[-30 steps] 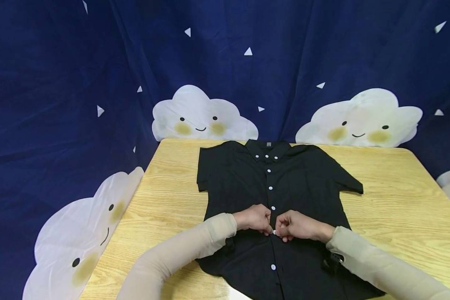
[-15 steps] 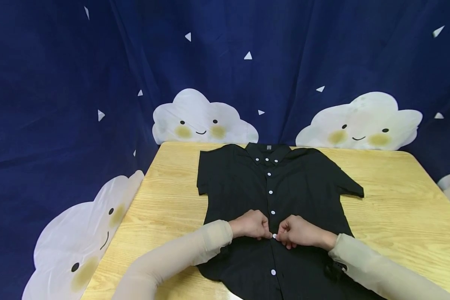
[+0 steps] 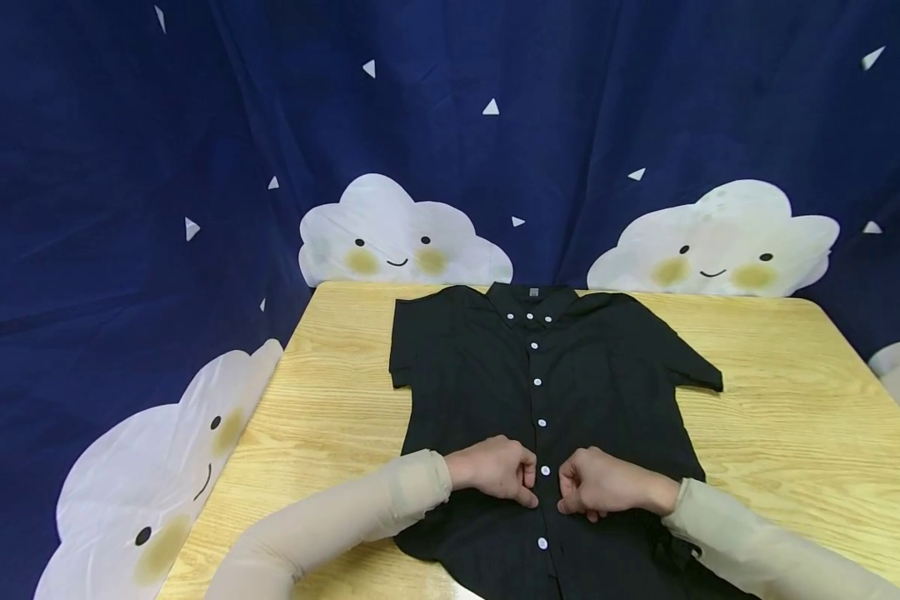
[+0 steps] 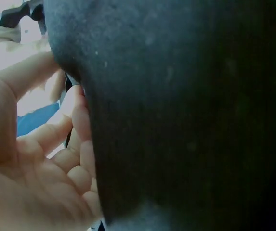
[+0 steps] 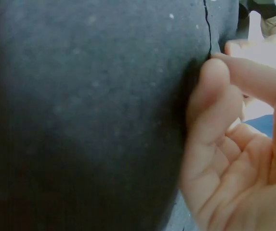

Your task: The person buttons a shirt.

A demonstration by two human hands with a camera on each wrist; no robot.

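A black short-sleeved shirt (image 3: 480,367) lies face up, collar away from me, with white buttons down its front. My left hand (image 3: 495,468) pinches the cloth just left of the button placket. On the other side, my right hand (image 3: 603,482) pinches the cloth with thumb and curled fingers. Between the hands shows a white button (image 3: 545,471), touched by neither. In the left wrist view, dark cloth hides part of the left fingers (image 4: 82,122). The right wrist view has the right thumb and index fingertips together at the cloth, by a seam line.
The shirt lies on a light wood-grain table (image 3: 345,367). Behind and to the left hangs a dark blue curtain (image 3: 450,100) printed with white clouds and triangles. A lower white button (image 3: 542,543) sits nearer to me on the shirt front.
Both hands have drawn apart from the button they were at, and slid slightly towards me. That button is now in full view between them. The head view has shifted slightly.
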